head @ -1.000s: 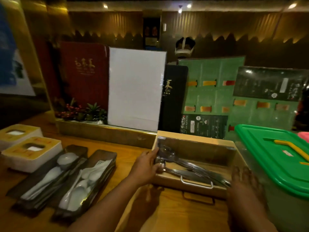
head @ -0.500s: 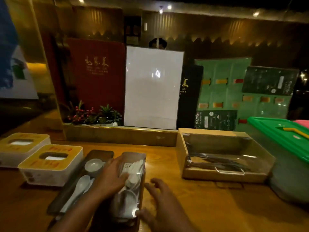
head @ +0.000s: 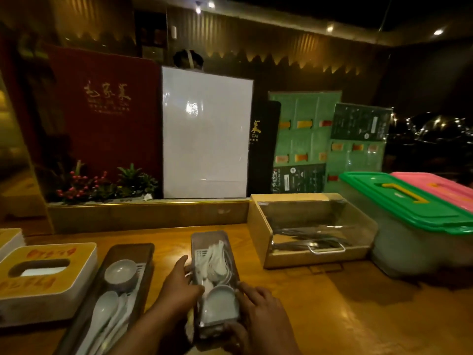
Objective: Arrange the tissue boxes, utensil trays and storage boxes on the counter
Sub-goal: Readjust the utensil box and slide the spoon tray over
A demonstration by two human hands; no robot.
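A dark utensil tray (head: 214, 254) full of white spoons lies lengthwise on the wooden counter (head: 332, 316), near the front middle. My left hand (head: 179, 288) presses on its left side and my right hand (head: 258, 311) clasps its right near corner. A second dark spoon tray (head: 128, 254) lies just to the left, slightly angled. Left of that stands a yellow-topped tissue box (head: 38, 278), with the corner of another tissue box (head: 10, 239) behind it. A wooden cutlery box (head: 258, 234) with a clear lid sits to the right, then a green-lidded storage box (head: 409, 242) and a pink-lidded storage box (head: 440, 188).
Menu boards lean on a raised ledge (head: 148, 213) behind the counter: a red one (head: 105, 111), a white one (head: 204, 131), green ones (head: 304, 134). A small plant arrangement with red berries (head: 102, 185) stands on the ledge at the left.
Both hands left the wooden cutlery box, went to the right-hand spoon tray and slid it rightwards, away from the other tray, turning it straight. The view shifted left.
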